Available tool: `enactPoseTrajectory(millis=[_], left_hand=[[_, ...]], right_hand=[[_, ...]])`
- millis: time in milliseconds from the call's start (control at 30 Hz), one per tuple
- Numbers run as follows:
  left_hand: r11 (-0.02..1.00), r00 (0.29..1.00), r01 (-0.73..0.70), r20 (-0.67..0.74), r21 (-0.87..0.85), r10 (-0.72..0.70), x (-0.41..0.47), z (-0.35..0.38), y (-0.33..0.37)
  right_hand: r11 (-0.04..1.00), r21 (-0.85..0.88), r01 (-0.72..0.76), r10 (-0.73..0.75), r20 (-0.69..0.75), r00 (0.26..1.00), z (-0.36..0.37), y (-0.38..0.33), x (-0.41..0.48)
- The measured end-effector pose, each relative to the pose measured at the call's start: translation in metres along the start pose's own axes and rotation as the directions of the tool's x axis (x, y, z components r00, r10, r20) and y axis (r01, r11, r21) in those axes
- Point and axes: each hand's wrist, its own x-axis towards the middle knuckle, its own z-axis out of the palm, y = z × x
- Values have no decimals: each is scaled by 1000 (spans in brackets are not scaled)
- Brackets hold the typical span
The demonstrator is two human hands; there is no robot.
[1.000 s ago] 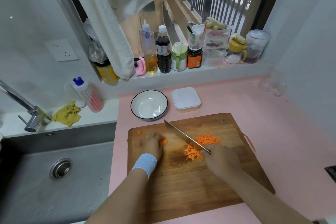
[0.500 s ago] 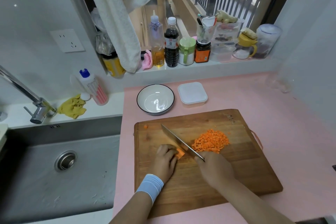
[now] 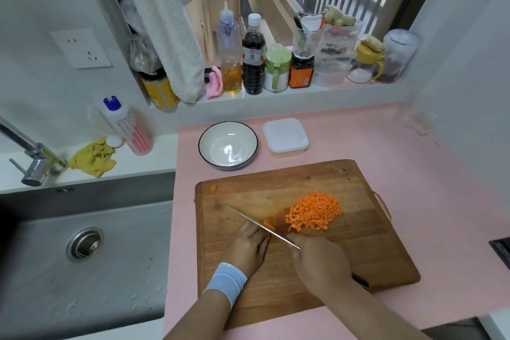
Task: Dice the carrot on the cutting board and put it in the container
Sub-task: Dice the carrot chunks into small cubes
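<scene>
A heap of diced carrot (image 3: 314, 210) lies on the right half of the wooden cutting board (image 3: 358, 254). My right hand (image 3: 321, 262) grips the knife (image 3: 259, 225), whose blade runs up and to the left across the board. My left hand (image 3: 248, 248), with a light blue wristband, holds down a small remaining carrot piece (image 3: 269, 225) right against the blade; most of that piece is hidden by fingers and blade. One stray carrot bit (image 3: 213, 188) sits at the board's far left corner. A white lidded container (image 3: 285, 137) stands behind the board.
A white bowl with a dark rim (image 3: 228, 145) sits left of the container. The steel sink (image 3: 82, 246) and tap (image 3: 30, 157) are to the left. Bottles and jars (image 3: 254, 55) line the window sill, and a cloth (image 3: 171, 27) hangs above it.
My left hand drew the leftover carrot piece from the board's left towards its middle and the knife came down against it. The view shifted, so the board sits lower and further right in the frame.
</scene>
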Motion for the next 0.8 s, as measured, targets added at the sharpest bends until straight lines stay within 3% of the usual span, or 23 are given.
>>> enactPoseTrajectory(millis=[200,467,800], left_hand=[[1000,1000,-5,8,-4,5,0,0,0],[1000,1000,-1,22,9,1,1,-1,0],[999,1000,-9,12,42,9,-1,-1,1]], right_hand=[[1000,8,9,-10,19,1000,-5,-1,-1],[991,104,-84,67,153,986,-1,4,20],[994,101,-40,27,123,992,3,2,18]])
